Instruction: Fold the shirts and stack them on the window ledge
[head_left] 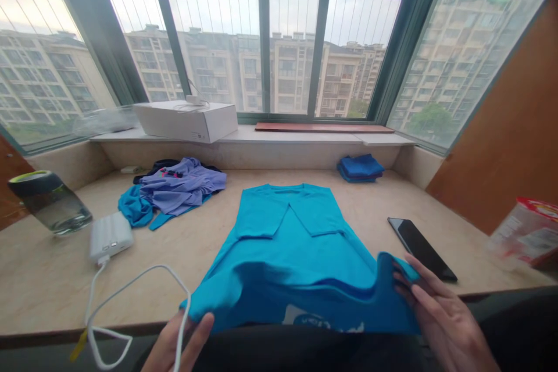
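A bright blue T-shirt (pixel 288 247) lies on the stone ledge, collar toward the window, both sleeves folded inward over the body. Its hem is lifted off the near edge of the ledge, and part of a white print shows on the hanging cloth. My left hand (pixel 181 340) is closed on the hem's left corner, with a white cable crossing in front of it. At the right corner, my right hand (pixel 444 308) pinches the cloth between thumb and fingers. Some fingertips of both hands are hidden by the fabric.
A crumpled pile of clothes (pixel 178 186) lies back left, a folded blue stack (pixel 360 168) back right. Left are a bottle (pixel 52 203) and a white power bank (pixel 110 236) with its cable (pixel 143 270). Right are a phone (pixel 421 249) and a plastic package (pixel 527 232).
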